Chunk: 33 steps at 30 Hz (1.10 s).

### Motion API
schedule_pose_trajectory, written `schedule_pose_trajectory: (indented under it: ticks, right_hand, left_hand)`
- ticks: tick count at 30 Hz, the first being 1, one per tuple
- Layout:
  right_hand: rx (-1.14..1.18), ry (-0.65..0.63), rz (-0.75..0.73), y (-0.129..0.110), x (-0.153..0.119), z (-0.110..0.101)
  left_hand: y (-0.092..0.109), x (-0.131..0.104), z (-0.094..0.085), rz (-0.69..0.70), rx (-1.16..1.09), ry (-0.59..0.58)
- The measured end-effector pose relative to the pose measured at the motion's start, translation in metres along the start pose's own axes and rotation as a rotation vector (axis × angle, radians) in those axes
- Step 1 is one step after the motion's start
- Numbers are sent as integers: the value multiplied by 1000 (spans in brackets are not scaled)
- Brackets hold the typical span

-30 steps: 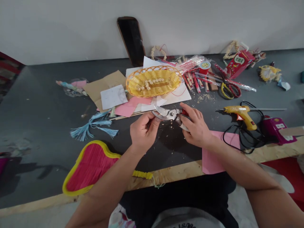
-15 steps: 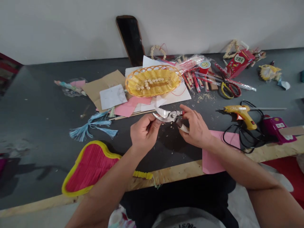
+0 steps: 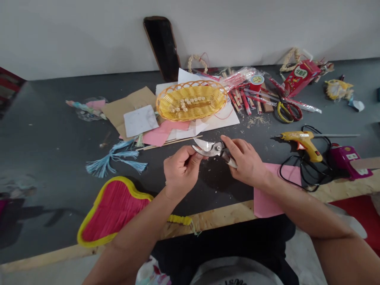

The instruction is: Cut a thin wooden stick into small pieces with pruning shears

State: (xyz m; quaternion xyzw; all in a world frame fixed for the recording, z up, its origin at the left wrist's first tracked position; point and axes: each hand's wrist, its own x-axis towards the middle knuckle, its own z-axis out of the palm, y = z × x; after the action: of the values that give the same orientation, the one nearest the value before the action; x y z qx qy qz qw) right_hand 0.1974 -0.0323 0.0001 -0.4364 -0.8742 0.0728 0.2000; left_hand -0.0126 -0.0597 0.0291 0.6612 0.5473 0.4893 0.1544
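My right hand (image 3: 247, 160) is closed round the handles of a pair of pruning shears (image 3: 212, 148), whose metal blades stand apart and point left. The thumb and fingers of my left hand (image 3: 181, 168) pinch together at the lower curved blade. Whatever is in that pinch is too small or too hidden to name. Just behind the blades lie thin wooden sticks (image 3: 172, 142). Beyond them a yellow woven basket (image 3: 166, 113) holds several small pale beads or flower-shaped pieces (image 3: 192, 102).
On the left are a blue tassel (image 3: 109, 160) and a pink fan-like piece (image 3: 115, 209) with yellow trim. To the right lie a yellow glue gun (image 3: 305, 142), scissors (image 3: 286, 113) and pink paper (image 3: 267, 198). A phone (image 3: 163, 47) leans against the wall.
My right index finger is now straighter along the shears' pivot end. The shears and both hands have shifted very slightly, with the blades still apart.
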Motion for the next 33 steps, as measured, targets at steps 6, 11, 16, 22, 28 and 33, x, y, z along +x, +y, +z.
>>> schedule_pose_trajectory:
  ticks: [6, 11, 16, 22, 28, 33]
  right_hand:
    - [-17, -9, 65, 1, 2, -1]
    - [-42, -15, 54, 1, 3, -1]
    - [-60, -64, 50, -1, 1, -6]
    - [-66, -66, 38, 0, 1, -7]
    - [-77, -68, 43, 1, 2, -6]
    - [-82, -99, 67, 1, 3, -6]
  left_hand:
    - [-6, 2, 4, 24, 1, -5]
    - [-7, 3, 3, 36, -7, 2]
    - [-3, 2, -2, -25, -51, -49]
    - [-2, 2, -4, -41, -82, -83]
    - [-3, 1, -2, -69, -139, -97]
    - [-6, 1, 1, -80, -152, -93]
